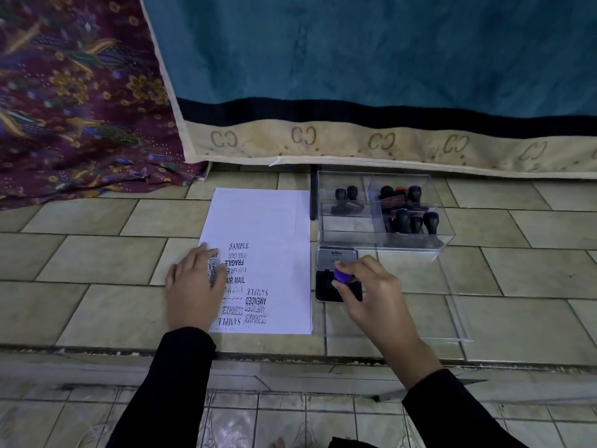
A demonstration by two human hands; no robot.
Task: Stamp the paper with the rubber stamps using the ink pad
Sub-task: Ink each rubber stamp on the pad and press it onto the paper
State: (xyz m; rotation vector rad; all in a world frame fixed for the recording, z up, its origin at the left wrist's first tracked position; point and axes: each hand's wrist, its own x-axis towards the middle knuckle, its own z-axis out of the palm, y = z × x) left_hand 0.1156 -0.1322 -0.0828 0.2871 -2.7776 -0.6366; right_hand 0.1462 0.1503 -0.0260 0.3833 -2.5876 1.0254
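Observation:
A white paper (268,221) lies on the tiled floor, its lower left part covered with several black stamped words. My left hand (193,286) rests flat on the paper's left edge, fingers straight. To the right of the sheet sits an open black ink pad (326,287) with its silver lid (337,257) tipped up. My right hand (368,292) grips a rubber stamp by its purple knob (343,275) and holds it down on the pad. The stamp's face is hidden.
A clear plastic organiser box (349,226) behind the ink pad holds several dark-handled stamps (408,208). Its clear lid (452,318) lies flat to the right of my right hand. A teal cloth (355,59) and patterned purple fabric (64,108) hang behind.

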